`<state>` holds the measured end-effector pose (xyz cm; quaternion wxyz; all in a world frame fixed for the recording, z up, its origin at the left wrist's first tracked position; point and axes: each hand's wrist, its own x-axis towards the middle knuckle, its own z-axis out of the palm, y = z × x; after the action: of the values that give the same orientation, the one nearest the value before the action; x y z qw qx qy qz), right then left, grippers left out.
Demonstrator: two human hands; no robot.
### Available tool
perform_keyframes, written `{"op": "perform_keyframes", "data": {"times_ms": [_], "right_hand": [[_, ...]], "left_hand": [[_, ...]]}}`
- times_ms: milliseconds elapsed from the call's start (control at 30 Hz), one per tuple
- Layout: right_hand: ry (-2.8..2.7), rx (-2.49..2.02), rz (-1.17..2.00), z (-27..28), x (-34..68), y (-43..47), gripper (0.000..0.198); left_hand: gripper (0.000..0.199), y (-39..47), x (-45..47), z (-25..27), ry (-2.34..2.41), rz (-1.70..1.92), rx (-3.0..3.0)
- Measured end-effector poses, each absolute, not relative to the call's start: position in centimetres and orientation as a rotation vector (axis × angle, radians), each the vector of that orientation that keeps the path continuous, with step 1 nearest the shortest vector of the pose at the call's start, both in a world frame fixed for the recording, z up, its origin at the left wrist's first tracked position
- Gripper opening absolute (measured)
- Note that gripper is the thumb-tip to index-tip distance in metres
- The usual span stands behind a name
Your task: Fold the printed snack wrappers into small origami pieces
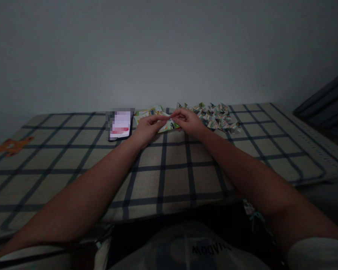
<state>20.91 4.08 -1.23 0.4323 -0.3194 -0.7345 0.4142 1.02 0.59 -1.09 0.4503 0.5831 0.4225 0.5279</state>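
My left hand (147, 129) and my right hand (189, 122) meet over the far part of the table. Their thumbs and fingers are closed in a pinch on a small sheet of colourful printed paper (169, 126). The fingers hide part of the sheet and any crease in it. Just behind my left hand lie more printed paper sheets (150, 112), overlapping. Beside and beyond my right hand spreads a group of several folded paper pieces (215, 116), with pointed corners and the same kind of print.
A phone (121, 125) with a lit screen lies left of my left hand. A checked cloth (174, 180) covers the table, which meets a plain wall (169, 56) at the back. An orange animal-shaped piece (13, 146) is at the left edge; dark folded fabric (326, 101) hangs at the right.
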Motion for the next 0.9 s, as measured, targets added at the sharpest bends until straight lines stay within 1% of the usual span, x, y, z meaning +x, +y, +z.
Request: {"op": "perform_keyframes", "data": {"times_ms": [67, 233, 333, 433, 600, 733, 900], "right_hand": [[-1.879, -0.785, 1.028, -1.1, 21.0, 3.9, 0.019], [-2.018, -0.728, 0.824, -0.7, 21.2, 3.4, 0.032], [-2.075, -0.715, 0.749, -0.6, 21.3, 3.4, 0.04], [-2.101, -0.736, 0.719, -0.7, 21.4, 3.5, 0.035], [-2.118, -0.708, 0.673, -1.0, 21.4, 3.8, 0.027], [-2.114, -0.706, 0.619, -0.8, 21.4, 3.8, 0.022], [-2.007, -0.841, 0.608, -0.4, 21.5, 3.8, 0.029]], "left_hand": [[0.025, 0.6, 1.0, -0.9, 1.057, 1.328, 1.362], [0.033, 0.5, 0.9, -0.2, 1.075, 1.275, 1.148], [0.029, 0.4, 0.9, 0.0, 1.049, 1.276, 1.16], [0.023, 0.4, 1.0, -0.1, 1.063, 1.267, 1.172], [0.023, 0.4, 1.0, -0.2, 1.086, 1.261, 1.177], [0.028, 0.4, 1.0, -0.2, 1.086, 1.238, 1.195], [0.04, -0.1, 1.1, 0.0, 0.985, 1.185, 1.25]]}}
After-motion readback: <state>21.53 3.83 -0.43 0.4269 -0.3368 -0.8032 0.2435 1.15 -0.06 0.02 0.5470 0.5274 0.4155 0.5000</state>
